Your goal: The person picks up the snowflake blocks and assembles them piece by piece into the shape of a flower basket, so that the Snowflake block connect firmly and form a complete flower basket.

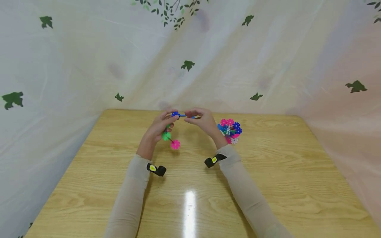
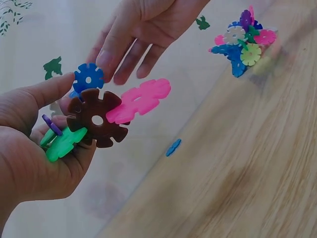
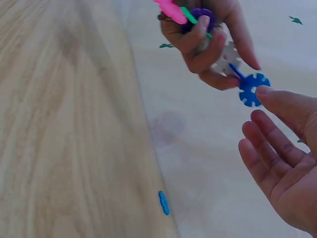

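My left hand [image 1: 157,129] holds a chain of joined plastic snowflake discs. In the left wrist view a brown disc [image 2: 81,109] shows in it, with a pink disc [image 2: 143,99] and a green disc [image 2: 67,144] fixed to it. A purple disc [image 3: 204,19] and a white disc [image 3: 228,55] show in the right wrist view. At the chain's end is a blue disc [image 3: 250,96] by the left fingertips. My right hand [image 1: 203,121] pinches this blue disc at its edge, thumb on its face, the other fingers spread out below.
A heap of joined, many-coloured snowflake discs [image 1: 230,130] sits on the wooden table [image 1: 282,172] just right of my right wrist. One loose blue disc [image 2: 173,147] lies by the table's far edge. Behind hangs a pale cloth [image 1: 223,76] with leaf and bird prints.
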{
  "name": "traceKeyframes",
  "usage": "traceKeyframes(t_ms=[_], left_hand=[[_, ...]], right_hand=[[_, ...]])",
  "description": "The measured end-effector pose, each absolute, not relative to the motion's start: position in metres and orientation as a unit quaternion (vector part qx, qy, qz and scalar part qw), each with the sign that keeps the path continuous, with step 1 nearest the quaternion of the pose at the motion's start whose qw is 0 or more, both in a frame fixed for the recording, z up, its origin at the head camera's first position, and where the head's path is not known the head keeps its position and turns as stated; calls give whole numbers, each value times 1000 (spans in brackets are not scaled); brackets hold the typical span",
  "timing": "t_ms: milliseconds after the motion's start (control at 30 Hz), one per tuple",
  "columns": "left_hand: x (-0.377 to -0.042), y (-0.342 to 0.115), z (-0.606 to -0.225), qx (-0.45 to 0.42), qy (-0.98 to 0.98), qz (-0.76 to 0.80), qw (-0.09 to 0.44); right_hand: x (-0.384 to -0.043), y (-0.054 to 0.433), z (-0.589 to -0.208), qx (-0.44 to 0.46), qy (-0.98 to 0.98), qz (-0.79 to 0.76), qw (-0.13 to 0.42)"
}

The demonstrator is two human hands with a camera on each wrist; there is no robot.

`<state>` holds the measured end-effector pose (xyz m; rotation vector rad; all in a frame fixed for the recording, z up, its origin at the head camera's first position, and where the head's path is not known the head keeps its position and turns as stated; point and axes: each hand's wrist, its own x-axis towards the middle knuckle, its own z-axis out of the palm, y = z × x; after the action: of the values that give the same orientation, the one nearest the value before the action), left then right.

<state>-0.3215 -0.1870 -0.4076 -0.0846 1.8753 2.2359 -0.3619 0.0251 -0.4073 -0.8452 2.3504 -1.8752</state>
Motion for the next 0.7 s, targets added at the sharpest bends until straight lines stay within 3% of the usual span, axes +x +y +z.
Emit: traceKeyframes(t_ms=[200, 500, 700], left_hand=[[-321, -197, -406, -47, 644, 759, 90], [-322, -205, -405, -49, 645, 758, 80], [-321, -202, -406, -37, 648, 756, 84]], right_hand=[[-377, 24, -406, -211, 772, -600, 20], [-399, 6, -428, -137, 814, -557, 89], [-410, 4, -443, -99, 839, -528, 86]])
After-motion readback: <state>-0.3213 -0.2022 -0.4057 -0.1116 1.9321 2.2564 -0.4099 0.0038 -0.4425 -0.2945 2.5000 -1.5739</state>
